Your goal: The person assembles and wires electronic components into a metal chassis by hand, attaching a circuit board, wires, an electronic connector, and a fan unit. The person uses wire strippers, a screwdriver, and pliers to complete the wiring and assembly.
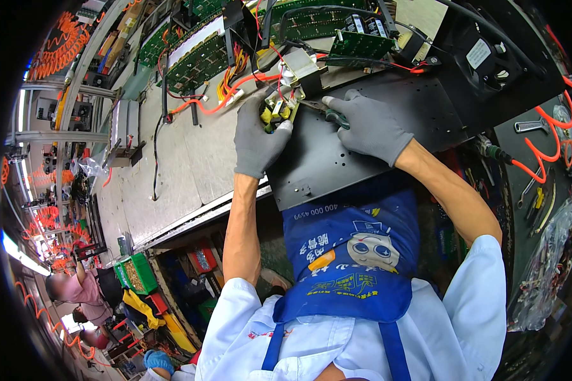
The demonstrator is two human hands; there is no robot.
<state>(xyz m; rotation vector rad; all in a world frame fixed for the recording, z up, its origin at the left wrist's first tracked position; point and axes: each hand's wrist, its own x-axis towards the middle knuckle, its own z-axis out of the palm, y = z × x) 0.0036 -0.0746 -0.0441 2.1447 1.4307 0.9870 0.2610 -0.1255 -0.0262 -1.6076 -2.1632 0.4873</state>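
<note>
My left hand [254, 141], in a grey glove, grips a small circuit board [285, 112] with yellow-wrapped parts, its fingers closed round the edge. Thin red and black wires run up from that board. In my gloved right hand [374, 127] is a pair of pliers [337, 118] with dark green handles. Their narrow jaws point left at the small board; whether they touch a wire there I cannot tell. Both hands are above a black metal panel [324, 155] with small holes. Just beyond the board sits a silver-and-black metal part [304, 68].
Large green circuit boards [197, 63] with cables stand along the far side of the bench [184, 152]. A black fan [492, 66] is mounted at the far right. An orange coiled hose [543, 152] hangs near tools on the right. Parts bins [135, 274] stand lower left; people are in the background.
</note>
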